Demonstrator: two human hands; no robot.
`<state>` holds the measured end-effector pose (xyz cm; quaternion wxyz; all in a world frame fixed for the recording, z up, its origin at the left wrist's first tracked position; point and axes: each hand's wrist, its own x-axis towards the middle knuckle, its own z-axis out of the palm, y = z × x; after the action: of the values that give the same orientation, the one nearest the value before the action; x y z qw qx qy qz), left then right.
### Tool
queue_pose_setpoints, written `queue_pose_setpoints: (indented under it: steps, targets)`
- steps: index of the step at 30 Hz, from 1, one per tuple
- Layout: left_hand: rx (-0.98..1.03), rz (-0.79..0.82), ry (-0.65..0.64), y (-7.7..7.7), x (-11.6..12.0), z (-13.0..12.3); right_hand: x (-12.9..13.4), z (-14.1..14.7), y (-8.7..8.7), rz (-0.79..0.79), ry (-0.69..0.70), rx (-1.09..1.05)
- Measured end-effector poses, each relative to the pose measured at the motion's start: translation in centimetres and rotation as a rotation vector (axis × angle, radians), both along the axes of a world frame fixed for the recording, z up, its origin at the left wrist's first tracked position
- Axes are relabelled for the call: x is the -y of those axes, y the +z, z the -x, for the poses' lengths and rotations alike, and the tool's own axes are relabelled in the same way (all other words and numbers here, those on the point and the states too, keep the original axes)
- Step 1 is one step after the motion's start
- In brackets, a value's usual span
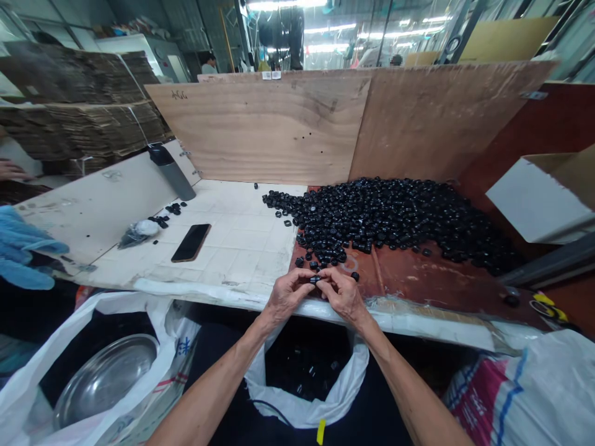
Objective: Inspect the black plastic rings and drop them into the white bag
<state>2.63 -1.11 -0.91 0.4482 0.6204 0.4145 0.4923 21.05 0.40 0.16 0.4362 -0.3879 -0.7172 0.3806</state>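
Pinches a small black part (315,279), stubby and glossy, between the fingertips of left grip (286,296) and right grip (344,300), both drawn narrow on it, thumbs pressed close. Holds it near the front edge of the table (251,244). Has below, between the forearms, a white sack (302,412) with a limp, folded rim and black pieces inside. Faces, just beyond the fingers, a heap (372,210) of hard, shiny black pieces, spread mostly over the smooth reddish-brown side of the table and thinning leftward onto the pale, creased side. Has to the left a flat, dark-glassed phone (191,242), a crumpled translucent bundle (139,232), and a smooth cylindrical grey bottle (179,179) with a black top. Meets at the back a wavy-grained plywood board (260,124), joined by a browner, scuffed panel (432,124). Shows at far right a crisp-edged white carton (534,201), open-topped, and lower down a bulging printed sack (553,390); at lower left, a round polished metal bowl (109,378) inside a white bag (162,381); at the left edge, a soft blue glove (23,248)
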Motion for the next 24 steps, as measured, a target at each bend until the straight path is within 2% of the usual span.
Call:
queue_pose_setpoints:
  steps: [3, 5, 9, 11, 16, 19, 24]
  targets:
    - [0.003, -0.019, 0.015, 0.09, 0.10, -0.08, -0.16, -0.14, 0.11, 0.094, 0.022, -0.030]
    - [-0.016, -0.017, 0.022, 0.20, 0.11, -0.14, -0.21, -0.27, 0.13, 0.082, 0.030, -0.004]
    - [0.004, 0.037, 0.019, 0.32, 0.00, -0.19, -0.13, -0.36, 0.23, -0.183, -0.013, 0.078]
    - [0.017, 0.043, 0.022, 0.37, -0.03, -0.19, -0.09, -0.29, 0.27, -0.266, -0.015, 0.071]
    - [-0.070, -0.099, 0.043, 0.67, 0.18, -0.20, -0.34, -0.06, -0.20, -0.214, -0.036, 0.166]
    - [-0.119, -0.182, 0.026, 0.85, 0.31, -0.23, -0.44, 0.01, -0.57, -0.253, -0.064, 0.280]
    - [-0.074, -0.114, 0.033, 0.88, 0.34, -0.26, 0.01, -0.02, -0.27, -0.218, -0.095, 0.209]
